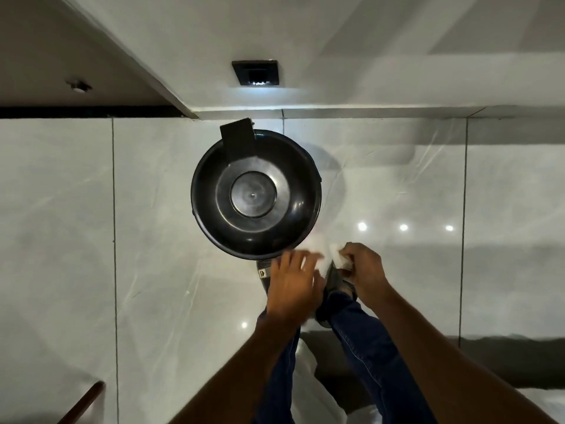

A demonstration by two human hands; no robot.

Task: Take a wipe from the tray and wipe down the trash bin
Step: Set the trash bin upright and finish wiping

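A round black trash bin [256, 194] with a closed domed lid stands on the floor in front of me, its hinge tab at the far side. A white wipe [328, 254] stretches between both hands just past the bin's near right rim; it is blurred. My right hand [365, 270] pinches the wipe's right end. My left hand [292, 283] lies over the wipe's left part with fingers spread; its grip is hidden. No tray is in view.
Glossy pale floor tiles [91, 224] surround the bin. A white wall with a dark square vent [256, 72] rises behind it. My legs in blue jeans [360, 347] and dark shoes stand right below the hands. A brown wooden edge [82, 402] shows at bottom left.
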